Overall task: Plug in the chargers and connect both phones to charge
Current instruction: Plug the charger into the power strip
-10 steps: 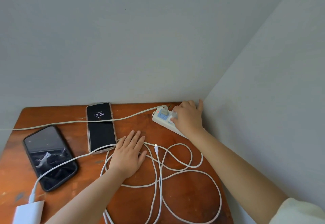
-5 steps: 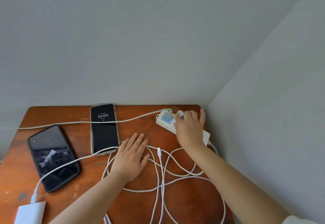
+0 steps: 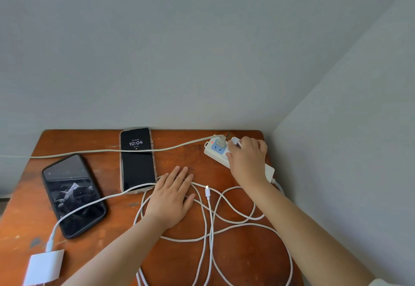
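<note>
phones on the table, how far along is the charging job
Nothing looks finished. In hand: the right hand presses a white charger at the power strip; the left hand lies flat on the cables. Left: the second charger lies unplugged at the table's near edge, a loose connector lies free, and neither phone visibly has a cable plugged in.

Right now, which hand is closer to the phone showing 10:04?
Left. The left hand lies flat on the cables just right of the lit phone, near its bottom corner. The right hand is farther right, on the power strip.
</note>
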A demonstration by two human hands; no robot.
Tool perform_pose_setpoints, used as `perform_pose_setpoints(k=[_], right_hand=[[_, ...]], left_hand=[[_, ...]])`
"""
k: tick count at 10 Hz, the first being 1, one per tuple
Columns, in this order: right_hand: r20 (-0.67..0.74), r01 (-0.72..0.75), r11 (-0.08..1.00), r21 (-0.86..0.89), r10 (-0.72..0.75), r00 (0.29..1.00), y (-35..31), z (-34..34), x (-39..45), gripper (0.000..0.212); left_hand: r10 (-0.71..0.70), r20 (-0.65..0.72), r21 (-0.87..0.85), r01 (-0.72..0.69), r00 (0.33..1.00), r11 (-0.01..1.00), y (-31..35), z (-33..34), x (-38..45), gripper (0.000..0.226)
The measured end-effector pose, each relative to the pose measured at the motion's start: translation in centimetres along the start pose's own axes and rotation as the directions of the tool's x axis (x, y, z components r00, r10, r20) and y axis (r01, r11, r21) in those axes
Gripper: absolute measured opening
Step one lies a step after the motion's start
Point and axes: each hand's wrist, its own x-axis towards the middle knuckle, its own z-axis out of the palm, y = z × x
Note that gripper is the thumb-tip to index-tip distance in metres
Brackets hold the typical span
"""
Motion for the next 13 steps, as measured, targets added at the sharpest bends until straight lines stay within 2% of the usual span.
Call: perform_pose_setpoints(k=[2, 4, 8, 13], right_hand=[[-0.083, -0.011, 1.000, 0.014, 0.012, 0.996, -0.1, 0.0, -0.8, 0.050], [0.012, 0.030, 1.000, 0.004, -0.030, 0.999, 1.0, 0.3, 0.5, 0.039], [-0.039, -0.009, 1.000, -0.012, 0.009, 0.999, -0.1, 0.8, -0.5, 0.050], [0.017, 0.027, 1.000, 0.009, -0.027, 0.999, 0.5, 0.5, 0.1, 0.044]], left_hand=[[0.000, -0.002, 0.002, 0.000, 1.000, 1.000, 0.0, 0.0, 0.0, 0.056], [-0.001, -0.001, 0.016, 0.001, 1.000, 1.000, 0.0, 0.1, 0.0, 0.056], [0.000, -0.008, -0.003, 0.000, 1.000, 1.000, 0.0, 0.2, 0.0, 0.055], [0.002, -0.008, 0.002, -0.002, 1.000, 1.000, -0.1, 0.1, 0.0, 0.055]])
